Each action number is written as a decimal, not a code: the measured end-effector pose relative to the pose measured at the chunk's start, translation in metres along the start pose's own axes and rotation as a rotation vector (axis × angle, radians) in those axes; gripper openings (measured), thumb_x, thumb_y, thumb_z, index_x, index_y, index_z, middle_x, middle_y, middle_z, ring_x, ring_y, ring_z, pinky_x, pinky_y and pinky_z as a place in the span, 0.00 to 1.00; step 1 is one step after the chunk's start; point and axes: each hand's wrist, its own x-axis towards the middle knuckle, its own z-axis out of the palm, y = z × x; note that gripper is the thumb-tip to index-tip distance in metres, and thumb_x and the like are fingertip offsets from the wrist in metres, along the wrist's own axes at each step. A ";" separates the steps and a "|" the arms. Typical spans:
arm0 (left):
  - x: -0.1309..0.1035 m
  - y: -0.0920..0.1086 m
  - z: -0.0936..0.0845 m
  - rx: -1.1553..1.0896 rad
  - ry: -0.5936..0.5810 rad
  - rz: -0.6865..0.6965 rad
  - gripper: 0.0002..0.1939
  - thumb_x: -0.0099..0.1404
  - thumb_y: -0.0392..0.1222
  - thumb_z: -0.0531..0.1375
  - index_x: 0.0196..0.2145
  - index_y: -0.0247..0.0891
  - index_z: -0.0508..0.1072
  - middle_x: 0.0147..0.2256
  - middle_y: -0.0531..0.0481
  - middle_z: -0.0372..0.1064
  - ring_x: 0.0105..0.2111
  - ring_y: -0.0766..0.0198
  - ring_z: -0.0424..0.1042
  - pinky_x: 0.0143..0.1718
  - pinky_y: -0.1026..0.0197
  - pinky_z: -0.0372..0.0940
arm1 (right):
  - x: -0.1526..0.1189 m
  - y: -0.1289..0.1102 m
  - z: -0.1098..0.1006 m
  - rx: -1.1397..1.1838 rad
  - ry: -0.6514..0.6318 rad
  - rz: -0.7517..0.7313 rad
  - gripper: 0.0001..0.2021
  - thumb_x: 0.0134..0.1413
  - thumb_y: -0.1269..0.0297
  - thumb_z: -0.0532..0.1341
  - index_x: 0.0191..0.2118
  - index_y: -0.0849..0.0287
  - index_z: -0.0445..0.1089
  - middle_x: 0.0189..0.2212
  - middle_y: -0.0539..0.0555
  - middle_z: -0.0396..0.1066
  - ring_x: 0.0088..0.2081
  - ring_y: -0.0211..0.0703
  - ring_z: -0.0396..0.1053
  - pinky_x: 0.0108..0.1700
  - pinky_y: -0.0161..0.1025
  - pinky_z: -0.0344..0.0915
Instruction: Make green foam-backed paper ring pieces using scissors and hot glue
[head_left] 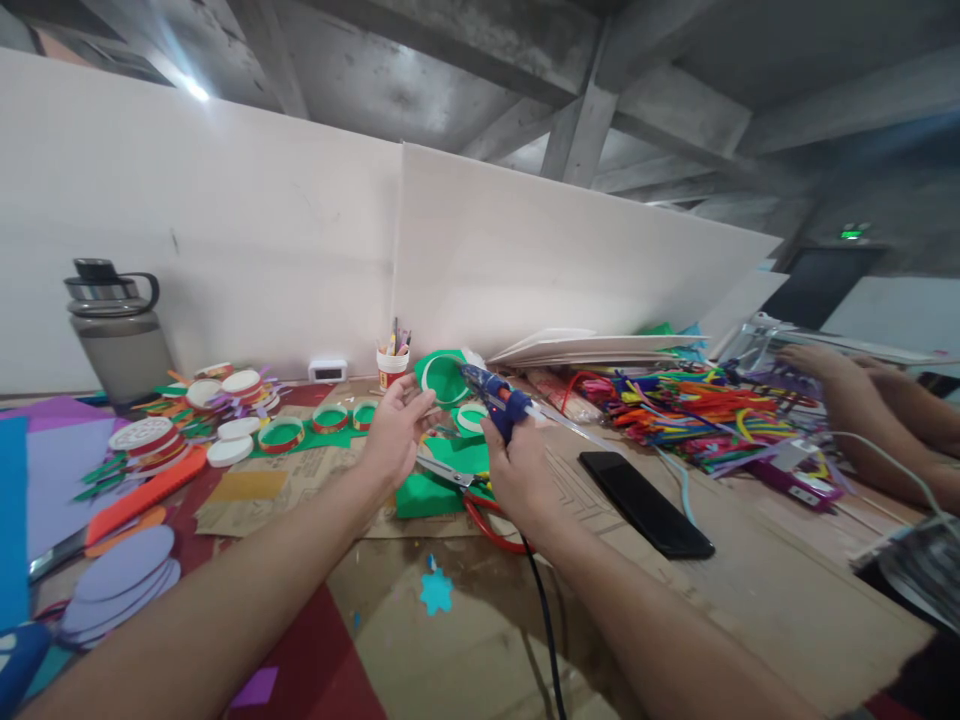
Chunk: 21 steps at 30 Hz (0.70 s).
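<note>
My left hand (397,430) is closed on a green piece (444,381) with a white ring on it, held upright in front of the pen cup. In my right hand (521,465) is a blue glue gun (499,395), its nozzle close to the ring's right edge. A clear glue stick sticks out of the gun's back, and its black cord hangs down over the table. Below the hands lie red-handled scissors (450,472) on green sheet (427,495). Another white ring (471,418) rests just under the gun. Green-filled rings (281,434) stand in a row to the left.
A bottle (124,335), white discs (236,430), purple discs (124,575) and an orange cutter (146,495) are at the left. On the right are a black phone (645,503), colourful pipe cleaners (697,415) and another person's arms (862,420). White boards (570,260) stand behind.
</note>
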 end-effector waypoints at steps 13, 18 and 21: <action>-0.003 -0.001 0.001 0.039 -0.049 -0.054 0.22 0.48 0.33 0.66 0.42 0.39 0.68 0.31 0.56 0.67 0.29 0.69 0.69 0.33 0.63 0.67 | -0.004 0.000 0.007 -0.012 -0.057 -0.056 0.17 0.62 0.57 0.52 0.49 0.63 0.67 0.38 0.65 0.74 0.40 0.56 0.72 0.43 0.49 0.66; -0.003 0.001 0.001 -0.038 -0.072 -0.103 0.18 0.52 0.36 0.67 0.41 0.41 0.68 0.35 0.54 0.71 0.34 0.67 0.72 0.36 0.62 0.68 | -0.004 -0.003 0.006 0.004 -0.085 -0.088 0.15 0.63 0.59 0.52 0.49 0.60 0.68 0.43 0.64 0.73 0.44 0.54 0.72 0.46 0.47 0.66; -0.003 0.002 0.001 -0.053 -0.054 -0.131 0.15 0.55 0.42 0.67 0.38 0.40 0.68 0.36 0.53 0.71 0.34 0.66 0.72 0.37 0.61 0.68 | -0.006 -0.003 0.007 0.000 -0.099 -0.107 0.15 0.62 0.60 0.52 0.49 0.60 0.68 0.42 0.63 0.73 0.43 0.53 0.72 0.45 0.47 0.67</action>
